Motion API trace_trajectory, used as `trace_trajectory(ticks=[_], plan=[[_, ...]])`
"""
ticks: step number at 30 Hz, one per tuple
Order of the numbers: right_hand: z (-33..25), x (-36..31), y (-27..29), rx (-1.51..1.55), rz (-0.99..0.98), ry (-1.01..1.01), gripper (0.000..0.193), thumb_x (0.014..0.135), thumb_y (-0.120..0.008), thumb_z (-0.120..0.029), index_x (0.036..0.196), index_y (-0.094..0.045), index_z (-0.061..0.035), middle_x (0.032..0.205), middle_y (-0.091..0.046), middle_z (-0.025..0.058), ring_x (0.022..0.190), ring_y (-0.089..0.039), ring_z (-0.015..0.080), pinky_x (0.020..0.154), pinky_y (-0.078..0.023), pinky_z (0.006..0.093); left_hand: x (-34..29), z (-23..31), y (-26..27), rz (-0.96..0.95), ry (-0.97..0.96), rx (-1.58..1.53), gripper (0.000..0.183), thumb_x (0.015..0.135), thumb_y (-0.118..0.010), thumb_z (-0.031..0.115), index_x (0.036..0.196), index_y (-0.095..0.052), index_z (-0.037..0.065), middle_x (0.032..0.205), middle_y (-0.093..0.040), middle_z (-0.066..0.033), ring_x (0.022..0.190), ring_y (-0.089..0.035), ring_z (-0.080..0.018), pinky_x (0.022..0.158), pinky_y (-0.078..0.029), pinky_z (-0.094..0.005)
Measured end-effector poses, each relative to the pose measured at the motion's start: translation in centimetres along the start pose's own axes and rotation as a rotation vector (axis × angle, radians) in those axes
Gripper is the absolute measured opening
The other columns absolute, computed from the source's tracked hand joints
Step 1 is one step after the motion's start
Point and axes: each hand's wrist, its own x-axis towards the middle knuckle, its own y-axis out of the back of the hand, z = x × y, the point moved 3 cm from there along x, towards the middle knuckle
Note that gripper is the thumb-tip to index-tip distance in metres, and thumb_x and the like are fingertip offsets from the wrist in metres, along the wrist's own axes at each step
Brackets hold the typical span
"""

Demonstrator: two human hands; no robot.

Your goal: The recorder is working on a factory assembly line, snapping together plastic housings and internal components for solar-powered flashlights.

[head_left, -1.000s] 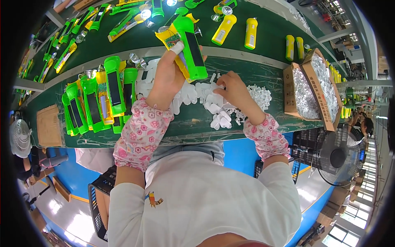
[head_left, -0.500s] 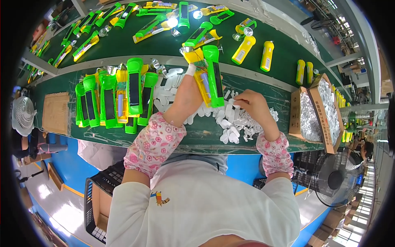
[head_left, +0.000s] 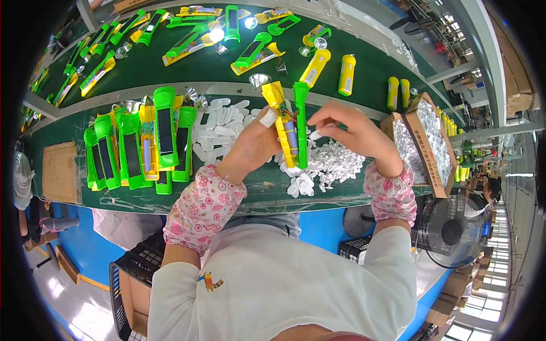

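While left fingers (head_left: 267,118) grip a flashlight (head_left: 302,131), right fingers (head_left: 329,114) a white piece (head_left: 315,135), loose parts (head_left: 340,165) nearby, carton (head_left: 425,153) at right

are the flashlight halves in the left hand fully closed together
No, the yellow half and green half spread apart toward the top.

The held, split plastic torch casing (head_left: 286,129) shows yellow and green, the gathered fabric oversleeves (head_left: 206,203) pale pink (flower-printed).
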Motion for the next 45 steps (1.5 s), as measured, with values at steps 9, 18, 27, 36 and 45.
trace_trajectory(ticks=[9, 18, 27, 36, 45], plan=[[-3.1, 3.0, -1.1, -0.156, -0.008, 0.290, 0.025, 0.081, -0.064, 0.003, 0.103, -0.058, -0.0064, 0.098, -0.055, 0.0071, 0.087, -0.058, 0.0214, 0.072, -0.047, 0.0304, -0.6, -0.8, -1.3, -0.062, 0.023, 0.143, 0.057, 0.092, -0.060, 0.038, 0.137, -0.033, 0.015, 0.121, -0.049, -0.0013, 0.106, -0.054, -0.0150, 0.090, -0.048, -0.0423], [-1.8, 3.6, -1.2, 0.034, -0.087, -0.024, 0.048, 0.074, -0.077, -0.003, 0.110, -0.046, -0.0087, 0.100, -0.050, 0.0033, 0.075, -0.057, 0.0097, 0.063, -0.045, 0.0241, -0.5, -0.9, -2.0, -0.020, 0.052, 0.159, 0.062, 0.088, -0.069, 0.029, 0.136, -0.033, 0.014, 0.121, -0.050, -0.0044, 0.106, -0.057, -0.0175, 0.090, -0.051, -0.0424], [-3.4, 0.0, -2.8, -0.489, 0.404, -0.055, 0.075, 0.069, -0.083, -0.025, 0.131, -0.044, -0.0065, 0.111, -0.050, 0.0143, 0.091, -0.058, 0.0246, 0.071, -0.051, 0.0300, -0.4, -0.1, -1.5, 0.071, -0.070, 0.012, 0.040, 0.099, -0.048, 0.031, 0.131, -0.038, 0.011, 0.116, -0.052, -0.0067, 0.106, -0.055, -0.0199, 0.094, -0.045, -0.0400], [1.7, -2.0, -7.5, 0.205, 0.542, -0.146, 0.042, 0.093, -0.059, -0.018, 0.130, -0.049, -0.0028, 0.100, -0.057, 0.0107, 0.090, -0.059, 0.0189, 0.073, -0.048, 0.0284, 0.7, -0.6, -2.5, 0.411, -0.294, 0.014, 0.027, 0.098, -0.047, 0.022, 0.121, -0.041, 0.010, 0.101, -0.051, -0.0039, 0.091, -0.055, -0.0147, 0.080, -0.049, -0.0337], [0.2, -0.3, -7.6, -0.113, 0.582, -0.058, 0.041, 0.096, -0.051, -0.020, 0.134, -0.049, -0.0060, 0.099, -0.051, 0.0153, 0.081, -0.058, 0.0261, 0.074, -0.050, 0.0333, 1.4, -0.4, -1.6, 0.422, -0.404, 0.222, 0.025, 0.098, -0.044, 0.027, 0.112, -0.049, 0.007, 0.103, -0.057, -0.0071, 0.095, -0.057, -0.0180, 0.085, -0.047, -0.0365]])
